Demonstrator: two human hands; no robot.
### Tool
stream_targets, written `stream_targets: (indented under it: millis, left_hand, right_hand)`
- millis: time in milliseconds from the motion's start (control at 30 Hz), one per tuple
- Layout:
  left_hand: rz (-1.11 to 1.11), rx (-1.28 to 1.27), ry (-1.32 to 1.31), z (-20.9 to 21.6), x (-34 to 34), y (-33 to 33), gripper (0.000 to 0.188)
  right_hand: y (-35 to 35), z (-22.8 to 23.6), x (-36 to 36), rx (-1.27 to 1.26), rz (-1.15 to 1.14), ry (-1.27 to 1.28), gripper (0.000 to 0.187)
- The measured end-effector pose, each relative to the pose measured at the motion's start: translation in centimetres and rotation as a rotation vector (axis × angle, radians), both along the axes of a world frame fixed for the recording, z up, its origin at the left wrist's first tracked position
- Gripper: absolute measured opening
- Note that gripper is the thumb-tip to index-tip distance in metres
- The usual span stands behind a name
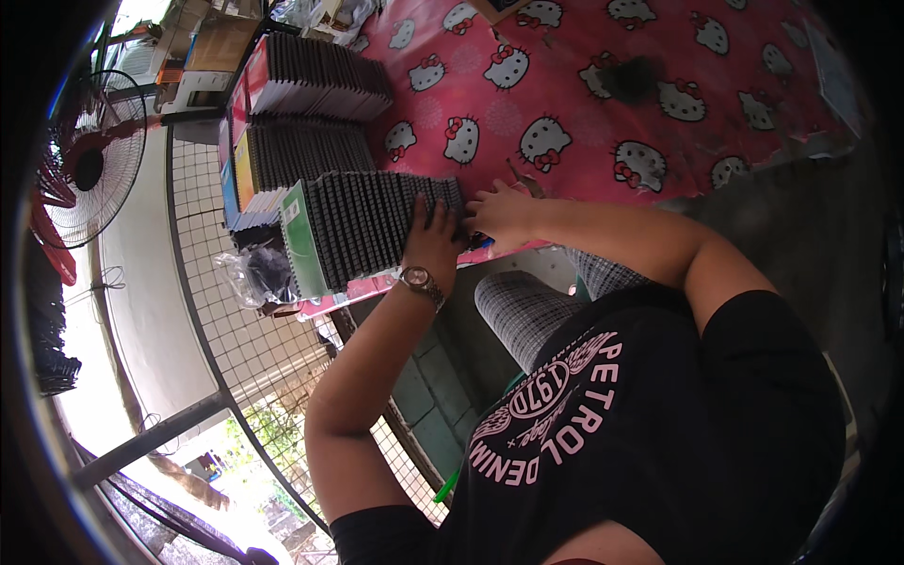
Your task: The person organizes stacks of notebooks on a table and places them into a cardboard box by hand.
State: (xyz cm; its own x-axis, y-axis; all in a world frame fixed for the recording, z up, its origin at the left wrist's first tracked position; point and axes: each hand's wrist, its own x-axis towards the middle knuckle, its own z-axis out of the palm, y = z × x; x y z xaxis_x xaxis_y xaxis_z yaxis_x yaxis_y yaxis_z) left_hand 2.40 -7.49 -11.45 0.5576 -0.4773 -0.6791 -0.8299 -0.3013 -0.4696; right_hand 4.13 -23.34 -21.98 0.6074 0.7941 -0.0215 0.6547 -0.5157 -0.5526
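A row of spiral-bound notebooks [363,226], with black coils and a green cover at its left end, lies on the pink table cover. My left hand [433,240], a watch on its wrist, rests on the coils near the row's right end with fingers spread. Just beside that end, my right hand [504,215] has its bent fingers apart and reaching toward the last notebooks. Whether its fingertips touch them is hard to tell. A small blue thing [485,243] shows under the right hand, too hidden to name.
Behind the row stand more notebook stacks, one with a yellow cover [246,169] and one with a red cover [252,80]. Clear plastic wrap [247,278] hangs by the table's left edge. A fan [89,169], wire mesh [202,207] and cardboard boxes [221,42] are at the left.
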Motion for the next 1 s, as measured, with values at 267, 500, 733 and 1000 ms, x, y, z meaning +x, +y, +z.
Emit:
stream_targets:
  millis: [267, 500, 733, 1000]
  left_hand:
    - [0.035, -0.008, -0.012, -0.3, 0.1, -0.8, 0.042]
    - [0.014, 0.011, -0.005, -0.2, 0.1, -0.4, 0.041]
    - [0.036, -0.084, -0.005, -0.6, 0.0, -0.1, 0.040]
    - [0.159, -0.507, 0.031, -0.6, -6.4, -0.3, 0.030]
  right_hand:
    - [2.0, -0.5, 2.3, -0.167, -0.006, 0.426, 0.038]
    - [-0.5, 1.0, 0.9, -0.076, 0.056, 0.068, 0.044]
    - [1.6, 2.3, 2.3, -0.288, -0.003, 0.465, 0.036]
    - [-0.2, -0.1, -0.4, -0.041, -0.036, -0.124, 0.036]
